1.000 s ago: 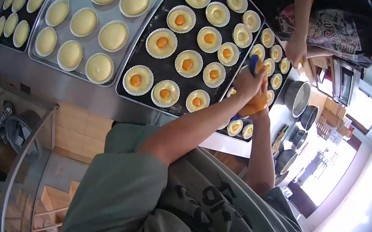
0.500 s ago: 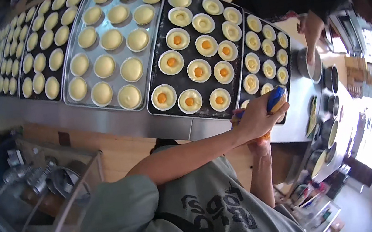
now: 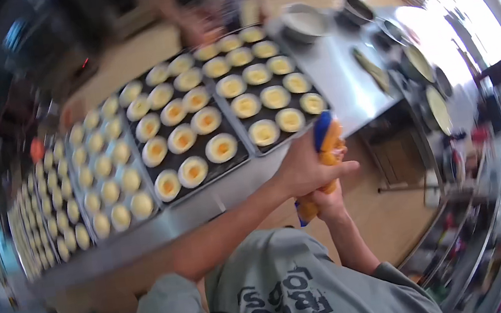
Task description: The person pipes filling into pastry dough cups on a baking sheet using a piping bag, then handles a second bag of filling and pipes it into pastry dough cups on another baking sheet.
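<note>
A piping bag (image 3: 332, 137) filled with something orange, with blue at both ends, is held between my hands near the front edge of the table. My left hand (image 3: 305, 165) is wrapped round its upper part, thumb pointing right. Lower down, my right hand (image 3: 330, 201) grips the bag from beneath, its fingers partly hidden. Just beyond them lies a dark tray (image 3: 245, 125) of pale batter in white paper cups, with dents in their middles. To its left, another dark tray (image 3: 235, 163) holds similar cups, several with orange centres (image 3: 195, 172).
More trays of pale cups (image 3: 120, 216) line the steel table (image 3: 344, 96) leftward. Metal bowls (image 3: 304, 23) and round pans (image 3: 418, 65) stand at the right. A co-worker's hand (image 3: 209, 35) is by the far edge of the trays. A shelf rack (image 3: 465, 248) stands at the lower right.
The view has swung round, so the trays appear farther left and slanted. Both hands still hold the piping bag, now before the right-hand tray. The co-worker appears beyond the trays instead of at right.
</note>
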`<state>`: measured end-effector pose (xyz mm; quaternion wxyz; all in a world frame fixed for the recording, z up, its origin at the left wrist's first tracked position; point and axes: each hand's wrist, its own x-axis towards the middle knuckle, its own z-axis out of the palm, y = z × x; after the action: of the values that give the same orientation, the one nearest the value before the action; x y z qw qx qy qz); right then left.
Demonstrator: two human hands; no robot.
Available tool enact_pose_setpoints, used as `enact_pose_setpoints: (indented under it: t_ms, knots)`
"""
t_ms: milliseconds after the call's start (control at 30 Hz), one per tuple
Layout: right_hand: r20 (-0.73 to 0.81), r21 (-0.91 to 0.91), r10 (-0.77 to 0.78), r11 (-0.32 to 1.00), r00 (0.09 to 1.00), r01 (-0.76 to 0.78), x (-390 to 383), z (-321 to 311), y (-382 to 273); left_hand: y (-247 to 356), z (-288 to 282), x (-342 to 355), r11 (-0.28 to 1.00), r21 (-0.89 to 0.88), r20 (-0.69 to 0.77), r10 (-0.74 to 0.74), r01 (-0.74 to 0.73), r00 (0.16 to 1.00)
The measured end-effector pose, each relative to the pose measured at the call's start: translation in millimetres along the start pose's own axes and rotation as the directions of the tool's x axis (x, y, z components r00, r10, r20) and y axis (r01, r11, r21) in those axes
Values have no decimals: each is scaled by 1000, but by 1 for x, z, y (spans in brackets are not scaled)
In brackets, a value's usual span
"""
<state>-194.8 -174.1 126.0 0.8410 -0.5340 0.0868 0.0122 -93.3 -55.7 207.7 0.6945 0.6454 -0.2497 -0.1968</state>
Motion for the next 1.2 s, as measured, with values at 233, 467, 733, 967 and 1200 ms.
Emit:
enact_pose_setpoints:
  t_ms: [233, 467, 733, 967, 1200]
  knots:
    - [-200, -68, -329, 944, 923, 322, -115, -147, -68, 8, 214, 25, 995, 37, 273, 75, -88, 959]
    - [-195, 312, -241, 904, 951, 293, -244, -274, -98, 28, 395, 10, 952, 41, 617, 215, -304, 757]
    - [-468, 142, -328, 888, 821, 437, -344, -310, -109, 32, 513, -12, 871, -128, 777, 386, -474, 498]
    - [-599, 157, -474, 720, 645, 675, -359, -273, -114, 30, 520, -15, 962, -151, 920, 221, -228, 323]
    - [-611, 13, -317, 912, 725, 410, -351, -264, -131, 39, 503, -27, 953, -258, 785, 303, -161, 540]
